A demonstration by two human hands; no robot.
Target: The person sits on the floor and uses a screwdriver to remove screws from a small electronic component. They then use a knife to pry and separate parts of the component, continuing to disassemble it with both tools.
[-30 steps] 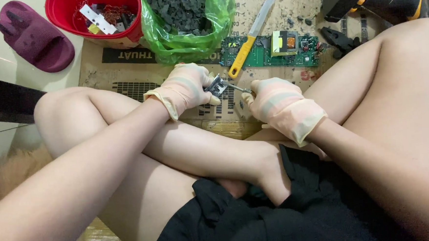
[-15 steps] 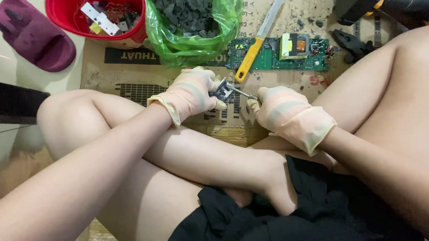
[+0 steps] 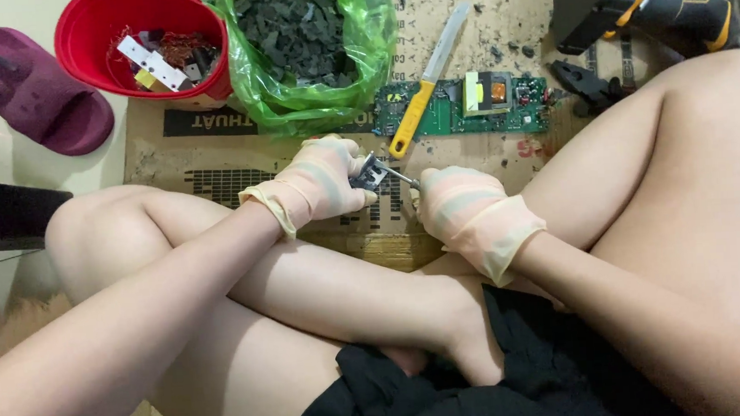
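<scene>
My gloved left hand (image 3: 322, 181) pinches a small metal part (image 3: 370, 174) just above my crossed legs, and my gloved right hand (image 3: 459, 207) is closed on a thin tool (image 3: 399, 176) whose tip meets it. Beyond lie a yellow-handled knife (image 3: 427, 91) across a green circuit board (image 3: 474, 105), then a green bag (image 3: 311, 46) and red bucket (image 3: 138, 43).

Left hand (image 3: 322, 181): gloved, our fingers curled shut in a pinch, forearm crossing our raised knee
Right hand (image 3: 459, 207): gloved, closed in a fist, just beside the left
Legs: bare, folded crosswise beneath our arms
</scene>
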